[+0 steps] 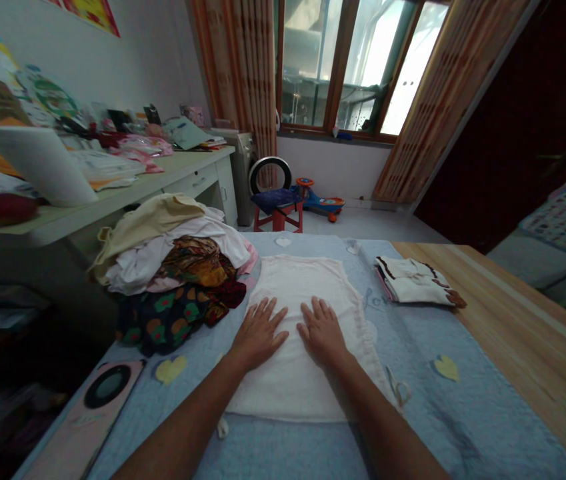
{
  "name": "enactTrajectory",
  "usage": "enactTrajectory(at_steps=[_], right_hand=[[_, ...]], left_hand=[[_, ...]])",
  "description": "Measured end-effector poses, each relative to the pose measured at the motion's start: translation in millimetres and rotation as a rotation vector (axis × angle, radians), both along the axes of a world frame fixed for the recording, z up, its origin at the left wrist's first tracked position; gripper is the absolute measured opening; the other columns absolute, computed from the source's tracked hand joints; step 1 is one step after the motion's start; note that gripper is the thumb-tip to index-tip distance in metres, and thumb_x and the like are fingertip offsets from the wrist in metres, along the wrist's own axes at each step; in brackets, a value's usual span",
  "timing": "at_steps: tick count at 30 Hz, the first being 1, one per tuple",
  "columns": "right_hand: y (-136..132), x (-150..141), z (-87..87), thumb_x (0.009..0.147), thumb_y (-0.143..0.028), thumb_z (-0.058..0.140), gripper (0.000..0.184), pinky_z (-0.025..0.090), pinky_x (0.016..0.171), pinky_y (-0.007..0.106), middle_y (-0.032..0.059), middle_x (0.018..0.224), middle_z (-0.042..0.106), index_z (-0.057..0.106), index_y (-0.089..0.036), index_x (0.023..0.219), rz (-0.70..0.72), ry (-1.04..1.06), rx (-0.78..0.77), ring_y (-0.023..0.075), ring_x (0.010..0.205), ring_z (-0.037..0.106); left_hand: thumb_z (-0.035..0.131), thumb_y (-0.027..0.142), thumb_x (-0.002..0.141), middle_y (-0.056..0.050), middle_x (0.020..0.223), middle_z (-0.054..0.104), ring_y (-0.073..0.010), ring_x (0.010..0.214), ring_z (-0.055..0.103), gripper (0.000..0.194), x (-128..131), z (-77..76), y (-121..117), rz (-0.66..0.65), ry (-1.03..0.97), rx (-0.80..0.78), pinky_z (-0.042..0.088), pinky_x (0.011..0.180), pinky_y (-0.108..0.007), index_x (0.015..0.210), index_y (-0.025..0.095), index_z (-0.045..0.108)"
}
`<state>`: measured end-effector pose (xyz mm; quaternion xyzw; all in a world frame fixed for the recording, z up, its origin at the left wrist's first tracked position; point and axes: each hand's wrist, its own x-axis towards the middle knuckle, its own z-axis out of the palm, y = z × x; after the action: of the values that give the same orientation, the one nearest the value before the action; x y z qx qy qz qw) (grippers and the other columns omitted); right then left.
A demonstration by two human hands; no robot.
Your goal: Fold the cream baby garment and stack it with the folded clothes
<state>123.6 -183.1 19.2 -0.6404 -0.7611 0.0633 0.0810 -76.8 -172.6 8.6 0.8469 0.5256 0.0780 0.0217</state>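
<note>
Both of my hands lie flat and palm down on a white cloth garment [293, 287], which is spread out on a light blue quilted cover [467, 413]. My left hand [259, 333] rests near the garment's middle with its fingers spread, and my right hand [321, 330] rests just beside it, also holding nothing. To the left, a heap of mixed clothes [173, 260] touches the garment's upper left edge. A folded white garment with dark trim [415, 281] lies on the cover to the right, beyond my right hand.
A white desk [183, 170] crowded with papers and bags runs along the left wall. A wooden edge [527, 320] borders the cover on the right. A red stool [277, 213] and a blue ride-on toy [320, 198] stand on the floor ahead, below the window.
</note>
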Motion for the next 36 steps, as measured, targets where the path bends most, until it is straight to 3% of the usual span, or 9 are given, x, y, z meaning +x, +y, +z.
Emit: enactTrajectory(at_steps=[5, 10, 16, 21, 25, 30, 36], right_hand=[[-7.3, 18.4, 1.4, 0.094, -0.054, 0.045, 0.062, 0.011, 0.115, 0.051, 0.0128, 0.161, 0.019, 0.035, -0.029, 0.15, -0.162, -0.042, -0.058, 0.0361, 0.148, 0.013], [-16.2, 31.7, 1.0, 0.094, -0.054, 0.043, 0.063, 0.009, 0.115, 0.05, 0.0133, 0.161, 0.02, 0.035, -0.027, 0.151, -0.228, -0.064, -0.06, 0.0367, 0.147, 0.012], [-22.7, 41.2, -2.1, 0.093, -0.05, 0.045, 0.067, 0.012, 0.116, 0.045, 0.021, 0.158, 0.025, 0.038, -0.015, 0.149, -0.293, -0.086, -0.022, 0.0364, 0.146, 0.019], [-26.0, 44.7, -6.0, 0.092, -0.049, 0.046, 0.071, 0.017, 0.115, 0.044, 0.0259, 0.154, 0.029, 0.041, -0.004, 0.146, -0.335, -0.1, 0.028, 0.0369, 0.144, 0.024], [-26.3, 45.5, -7.1, 0.091, -0.048, 0.046, 0.07, 0.019, 0.116, 0.044, 0.0247, 0.152, 0.034, 0.043, -0.001, 0.143, -0.322, -0.078, 0.066, 0.0362, 0.143, 0.026], [-23.8, 45.5, -1.7, 0.089, -0.04, 0.053, 0.06, 0.026, 0.113, 0.046, 0.0251, 0.147, 0.042, 0.051, -0.003, 0.137, -0.296, -0.038, 0.117, 0.0361, 0.14, 0.034], [-20.4, 30.1, 0.6, 0.089, -0.021, 0.052, 0.035, 0.032, 0.113, 0.04, 0.0173, 0.141, 0.051, 0.063, -0.013, 0.12, -0.009, 0.078, 0.193, 0.0269, 0.135, 0.043]], left_hand=[[0.047, 0.049, 0.094, -0.007, 0.159, 0.029, -0.0307, 0.147, 0.02, 0.055, 0.0, 0.7, -0.6, -0.013, -0.003, 0.009, 0.019, 0.117, -0.052, 0.147, 0.037, 0.038], [0.047, 0.046, 0.094, -0.008, 0.157, 0.032, -0.0322, 0.146, 0.024, 0.052, -0.1, 0.1, -1.4, -0.032, 0.002, 0.036, 0.022, 0.116, -0.053, 0.145, 0.035, 0.042], [0.048, 0.042, 0.094, -0.008, 0.155, 0.036, -0.0298, 0.144, 0.029, 0.052, -0.1, -0.4, -2.7, -0.066, 0.005, 0.082, 0.022, 0.117, -0.051, 0.144, 0.031, 0.043], [0.047, 0.042, 0.094, -0.008, 0.157, 0.034, -0.0316, 0.145, 0.026, 0.052, 1.5, 3.8, -2.2, -0.057, 0.013, 0.021, 0.022, 0.116, -0.053, 0.145, 0.03, 0.043], [0.046, 0.035, 0.094, -0.011, 0.156, 0.034, -0.0319, 0.145, 0.028, 0.051, 11.0, 10.1, -3.3, -0.017, 0.032, -0.047, 0.025, 0.115, -0.055, 0.144, 0.025, 0.044], [0.043, 0.021, 0.092, -0.013, 0.153, 0.039, -0.0251, 0.141, 0.036, 0.051, 31.0, 19.9, -11.1, -0.117, 0.017, -0.098, 0.03, 0.116, -0.044, 0.143, 0.013, 0.044], [0.05, 0.029, 0.092, -0.015, 0.153, 0.038, -0.0288, 0.142, 0.034, 0.052, 38.6, 13.9, -19.7, -0.106, -0.036, -0.051, 0.029, 0.116, -0.047, 0.142, 0.014, 0.046]])
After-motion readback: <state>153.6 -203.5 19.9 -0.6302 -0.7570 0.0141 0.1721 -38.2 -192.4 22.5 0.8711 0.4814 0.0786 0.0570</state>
